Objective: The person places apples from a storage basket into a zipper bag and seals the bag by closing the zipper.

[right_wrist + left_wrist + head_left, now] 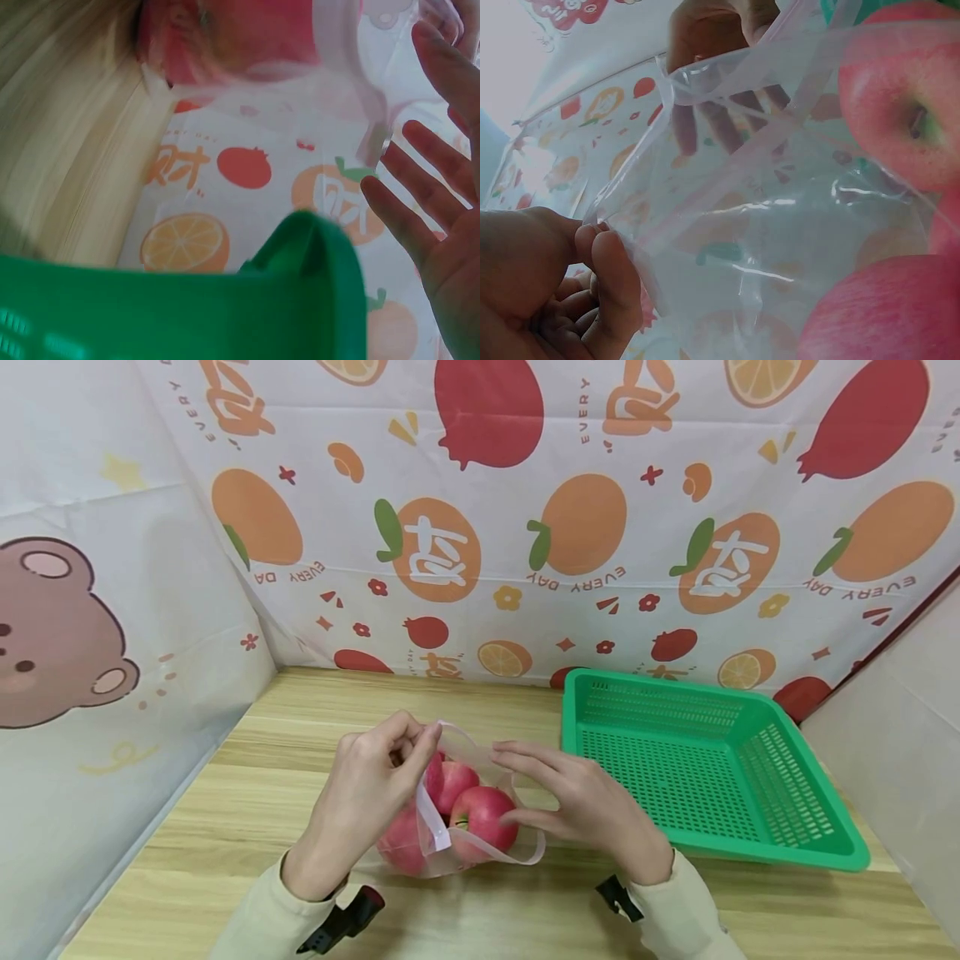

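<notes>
A clear plastic bag with pale edge strips stands on the table with several red apples inside. My left hand pinches the bag's upper edge between thumb and fingers, and the left wrist view shows the film stretched from that grip. On the bag's other side is my right hand, with fingers extended and spread along the opening. From the right wrist, those fingers look straight, the tips close to the bag's strip; whether they touch it I cannot tell.
A green perforated plastic basket stands on the table right of the bag, near my right forearm. The wood-grain table meets a fruit-printed cloth at the back and a bear-printed cloth on the left.
</notes>
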### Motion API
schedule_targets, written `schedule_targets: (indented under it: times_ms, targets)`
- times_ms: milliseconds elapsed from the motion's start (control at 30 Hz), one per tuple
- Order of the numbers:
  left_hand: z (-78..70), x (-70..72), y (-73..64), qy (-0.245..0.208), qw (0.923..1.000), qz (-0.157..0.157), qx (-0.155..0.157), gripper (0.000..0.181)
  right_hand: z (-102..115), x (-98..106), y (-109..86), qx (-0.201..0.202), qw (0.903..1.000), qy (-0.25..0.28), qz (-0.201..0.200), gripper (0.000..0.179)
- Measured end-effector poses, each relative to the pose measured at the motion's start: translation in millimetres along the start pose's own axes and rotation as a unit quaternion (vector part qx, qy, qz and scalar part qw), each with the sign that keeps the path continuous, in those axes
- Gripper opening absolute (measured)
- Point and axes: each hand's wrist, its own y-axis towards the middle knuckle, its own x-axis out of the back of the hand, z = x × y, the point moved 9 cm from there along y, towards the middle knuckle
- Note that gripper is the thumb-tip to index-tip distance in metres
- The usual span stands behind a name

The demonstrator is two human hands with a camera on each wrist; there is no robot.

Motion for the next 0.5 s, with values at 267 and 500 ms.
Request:
schedule_targets:
  times_ms: [267, 500]
  targets:
    - [0.1, 1.6, -0.4, 0.002, 1.0, -0.003, -0.001, 0.019, -20.0, 1.1, -9.8, -0.04, 0.999, 0.016, 0.011, 0.063]
    - [4.6, 3.2, -1.6, 0.0, 1.0, -0.005, 0.008, 0.017, -33.3, -3.1, -15.0, -0.078, 0.9969, 0.008, 0.011, 0.054]
